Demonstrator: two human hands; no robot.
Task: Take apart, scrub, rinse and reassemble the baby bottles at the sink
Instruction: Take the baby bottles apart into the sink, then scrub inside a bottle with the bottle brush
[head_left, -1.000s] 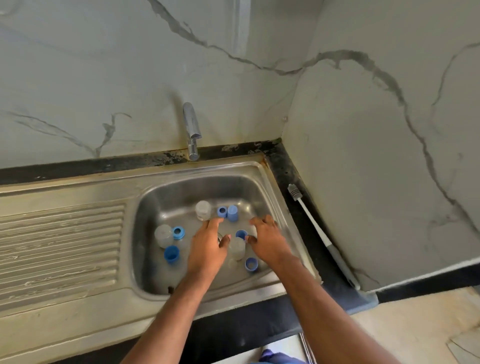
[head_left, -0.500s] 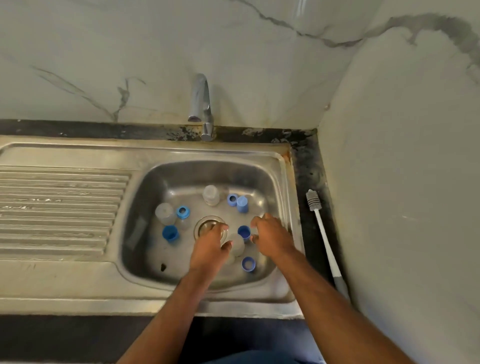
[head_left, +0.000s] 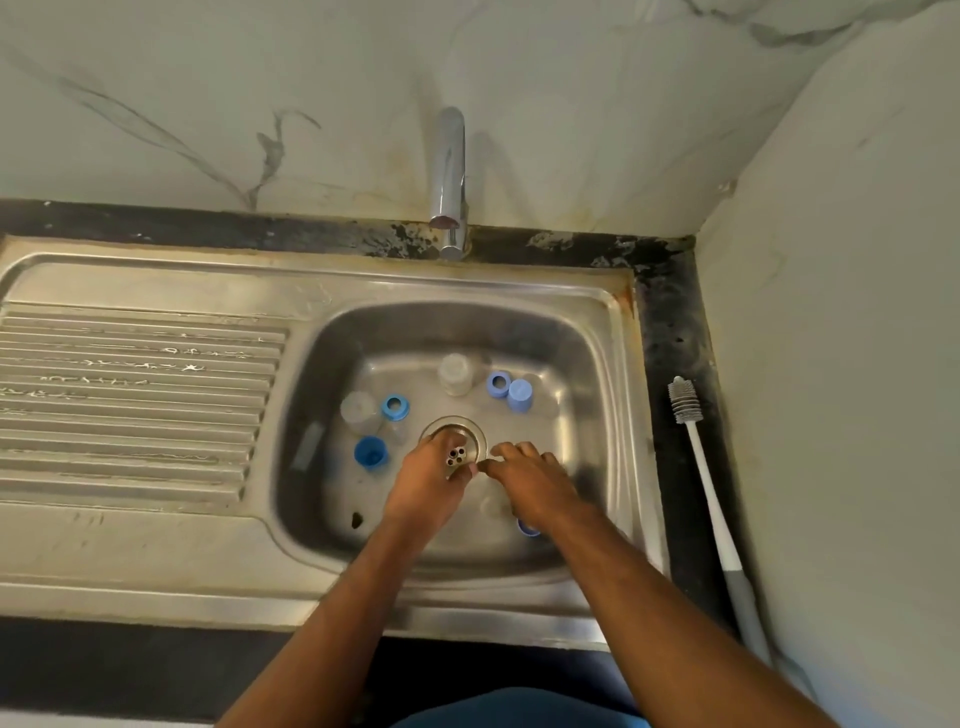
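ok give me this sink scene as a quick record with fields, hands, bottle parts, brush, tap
left hand: low in the sink basin, by the drain
right hand: beside it, fingers curled; grip unclear
clear bottles: at least two standing in basin
blue parts: rings and caps scattered on basin floor
bottle brush: lying on dark counter right of sink
tap: no water visible

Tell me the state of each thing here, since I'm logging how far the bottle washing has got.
Tap: off, no water running.
Sink: drain open, no standing water visible.
Clear bottles: upright, caps off.
Blue rings: loose in the basin.
Blue caps: off, standing apart.
Brush: lying unused on the counter.
Left hand: over the drain, grip unclear.
Right hand: beside it, grip unclear.
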